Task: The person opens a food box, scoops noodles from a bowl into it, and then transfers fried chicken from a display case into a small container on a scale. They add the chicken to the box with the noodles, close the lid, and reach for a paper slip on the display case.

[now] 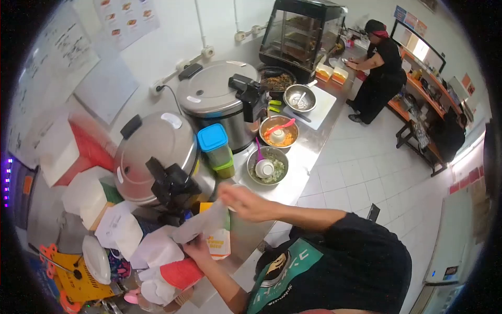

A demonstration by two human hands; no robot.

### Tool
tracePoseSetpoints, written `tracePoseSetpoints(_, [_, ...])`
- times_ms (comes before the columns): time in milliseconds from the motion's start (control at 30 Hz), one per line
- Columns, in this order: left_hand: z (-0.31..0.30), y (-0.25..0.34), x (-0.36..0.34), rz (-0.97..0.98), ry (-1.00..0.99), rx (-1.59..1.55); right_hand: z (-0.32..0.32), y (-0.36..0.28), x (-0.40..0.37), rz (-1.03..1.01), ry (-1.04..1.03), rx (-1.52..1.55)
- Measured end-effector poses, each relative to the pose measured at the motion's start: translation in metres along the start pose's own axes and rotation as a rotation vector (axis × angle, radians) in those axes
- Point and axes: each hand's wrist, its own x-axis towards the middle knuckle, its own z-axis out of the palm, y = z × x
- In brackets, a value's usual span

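My right hand (pixel 243 203), closed and a little blurred, grips the upper end of a thin whitish sheet (pixel 201 222), which looks like paper or plastic. At the sheet's lower end are the fingers of my left hand (pixel 196 249), closed on it. Behind the sheet stands a yellow and white printed carton (pixel 218 242), partly covered. Folded white food boxes (pixel 154 251) and a red one (pixel 180 272) lie close beside my left hand. Above my right hand in the view is a steel bowl of chopped greens (pixel 267 166) with a purple spoon (pixel 259 150).
Two large lidded rice cookers (pixel 154 152) (pixel 217 86) stand against the wall. A blue-lidded container (pixel 213 138), a bowl of orange food (pixel 280 131), a pan (pixel 300 98) and a cutting board (pixel 320 107) line the counter. Beyond the glass display case (pixel 298 36) a person (pixel 384 63) works.
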Motion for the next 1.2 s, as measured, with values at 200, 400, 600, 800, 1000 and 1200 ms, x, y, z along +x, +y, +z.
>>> tracePoseSetpoints(200, [0.034,-0.021,-0.059,0.734,0.549,1.562,-0.087,0.019,-0.081,0.299,0.471,0.207])
tracePoseSetpoints(400, [0.162,-0.156,-0.137,0.099,-0.515,0.866,-0.156,0.045,-0.131,0.285,0.548,0.397])
tracePoseSetpoints(600, [0.244,-0.342,-0.163,-0.423,-0.617,0.861,-0.29,0.074,-0.209,0.28,0.679,0.342])
tracePoseSetpoints(800, [0.31,-0.493,-0.195,-0.879,-0.434,0.54,-0.43,0.09,-0.293,0.302,0.791,0.258])
tracePoseSetpoints(1000, [0.371,-0.611,-0.207,-0.943,-0.535,0.828,-0.53,0.113,-0.335,0.469,0.787,-0.143])
tracePoseSetpoints(1200, [0.411,-0.748,-0.169,-0.828,-0.58,0.877,-0.653,0.214,-0.37,0.561,0.732,0.021])
